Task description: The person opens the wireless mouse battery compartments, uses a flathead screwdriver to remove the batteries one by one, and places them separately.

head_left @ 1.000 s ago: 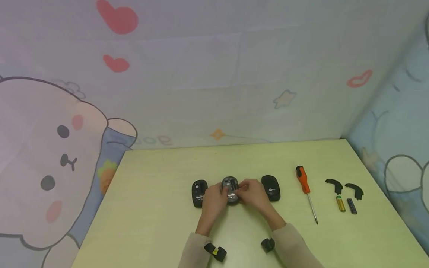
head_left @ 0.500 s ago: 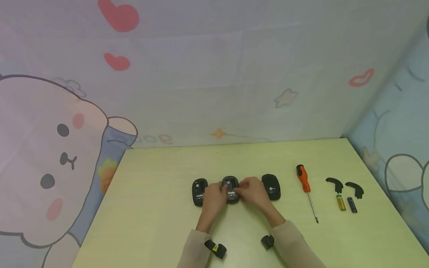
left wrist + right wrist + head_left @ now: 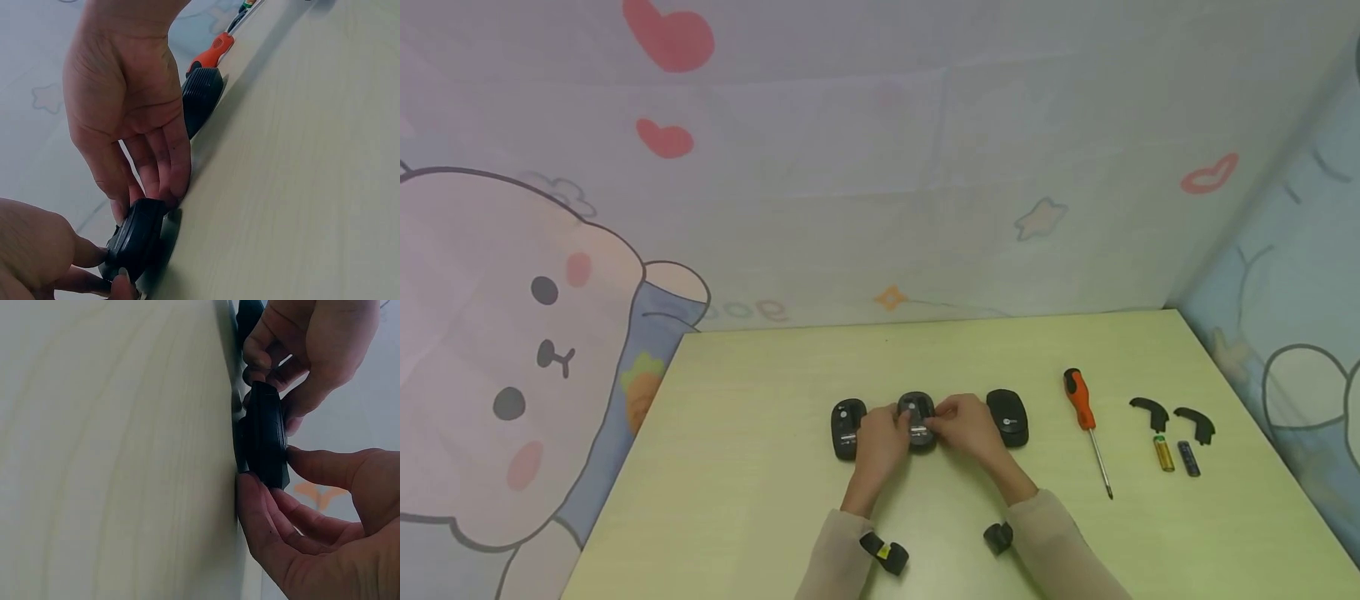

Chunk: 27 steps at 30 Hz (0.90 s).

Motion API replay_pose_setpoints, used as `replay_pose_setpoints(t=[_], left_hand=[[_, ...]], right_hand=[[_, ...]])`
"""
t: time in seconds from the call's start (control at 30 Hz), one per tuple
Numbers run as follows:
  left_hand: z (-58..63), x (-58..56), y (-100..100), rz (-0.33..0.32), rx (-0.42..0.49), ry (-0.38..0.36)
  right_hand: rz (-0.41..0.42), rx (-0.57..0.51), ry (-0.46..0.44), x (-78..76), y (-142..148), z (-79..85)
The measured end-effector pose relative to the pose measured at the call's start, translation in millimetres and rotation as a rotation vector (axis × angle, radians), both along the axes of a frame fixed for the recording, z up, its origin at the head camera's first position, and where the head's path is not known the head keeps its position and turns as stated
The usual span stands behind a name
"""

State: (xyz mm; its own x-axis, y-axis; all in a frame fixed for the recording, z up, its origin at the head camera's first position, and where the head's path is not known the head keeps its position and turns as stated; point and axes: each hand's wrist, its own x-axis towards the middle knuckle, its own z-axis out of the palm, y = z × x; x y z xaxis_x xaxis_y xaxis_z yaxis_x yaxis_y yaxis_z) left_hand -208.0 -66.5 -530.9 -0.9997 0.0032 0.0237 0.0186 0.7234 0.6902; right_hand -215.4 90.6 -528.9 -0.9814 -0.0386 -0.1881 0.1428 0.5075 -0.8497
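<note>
Between both hands is a computer mouse [image 3: 917, 408], dark, with its underside up in the head view. My left hand [image 3: 881, 442] pinches its left side, thumb on the upturned face. On the right side, my right hand [image 3: 964, 427] holds it with thumb and fingertips. Seen edge-on in the right wrist view, the mouse [image 3: 267, 434] stands close over the table, fingers of both hands around its ends. The left wrist view shows it [image 3: 134, 234] slightly tilted above its shadow. Fingertips hide parts of its sides.
Another upturned mouse [image 3: 844, 433] lies left of my left hand. A black mouse [image 3: 1009, 418] sits right of my right hand. Farther right are an orange screwdriver [image 3: 1080, 404], two black curved covers [image 3: 1152, 414], a gold battery [image 3: 1163, 454] and a dark battery [image 3: 1188, 459].
</note>
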Motion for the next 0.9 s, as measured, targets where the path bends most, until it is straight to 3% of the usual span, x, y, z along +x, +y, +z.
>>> replay_pose_setpoints(t=[0.27, 0.47, 0.7, 0.9], left_hand=[[-4.8, -1.1, 2, 0.007, 0.036, -0.026], [-3.1, 1.2, 2, 0.019, 0.023, -0.013], [14.0, 16.9, 3, 0.090, -0.068, 0.052], [32.9, 22.1, 8, 0.048, -0.059, 0.119]], right_hand=[[-0.006, 0.068, 0.006, -1.3, 4, -1.4], [-0.015, 0.061, 0.023, 0.0, 6, -1.9], [-0.021, 0.073, 0.035, 5.0, 11, 1.2], [0.011, 0.050, 0.072, 9.1, 22, 8.7]])
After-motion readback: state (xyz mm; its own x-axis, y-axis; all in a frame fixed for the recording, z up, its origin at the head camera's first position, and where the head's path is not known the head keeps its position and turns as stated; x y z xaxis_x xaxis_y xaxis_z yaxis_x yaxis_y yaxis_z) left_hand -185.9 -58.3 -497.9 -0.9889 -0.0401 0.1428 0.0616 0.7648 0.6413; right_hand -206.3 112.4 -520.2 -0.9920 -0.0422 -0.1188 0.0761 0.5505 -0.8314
